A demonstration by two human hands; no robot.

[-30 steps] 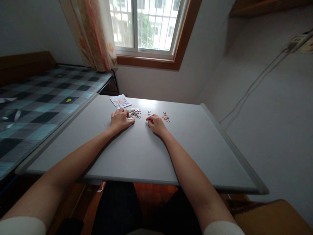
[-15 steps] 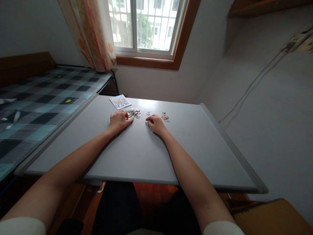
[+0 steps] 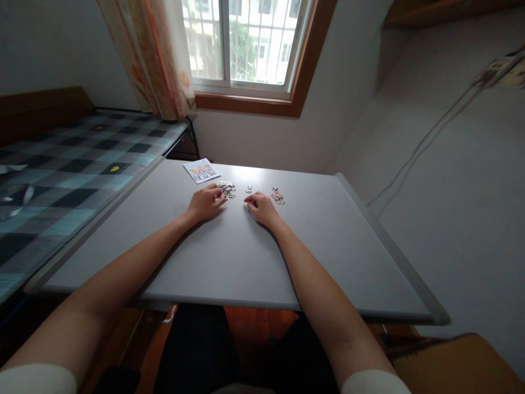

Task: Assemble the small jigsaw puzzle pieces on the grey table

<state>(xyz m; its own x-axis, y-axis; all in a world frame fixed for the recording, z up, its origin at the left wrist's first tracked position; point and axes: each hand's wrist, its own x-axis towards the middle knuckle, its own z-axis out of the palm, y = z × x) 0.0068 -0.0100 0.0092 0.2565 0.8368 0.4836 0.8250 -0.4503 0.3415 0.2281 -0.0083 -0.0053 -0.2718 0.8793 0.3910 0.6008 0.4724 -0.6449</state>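
Note:
My left hand (image 3: 207, 201) rests at the left edge of a loose pile of small jigsaw puzzle pieces (image 3: 228, 189). Its fingers are curled towards the thumb, and whatever is between them is too small to make out. My right hand (image 3: 261, 208) lies on the table with thumb and forefinger pinched; what they hold, if anything, is hidden. Just beyond its fingertips are a few pale puzzle pieces (image 3: 249, 189). To the right of that hand sits a smaller heap of orange and dark puzzle pieces (image 3: 278, 196).
A card with a colourful printed picture (image 3: 202, 171) lies at the back left of the grey-white table (image 3: 229, 257). A bed with a checked cover (image 3: 90, 158) stands along the left. Behind are a window and a curtain (image 3: 158, 65); a cable (image 3: 426, 138) hangs on the right wall.
My left hand has shifted slightly right over the pile's edge, and its fingers have drawn closer to the thumb. The right hand has hardly moved.

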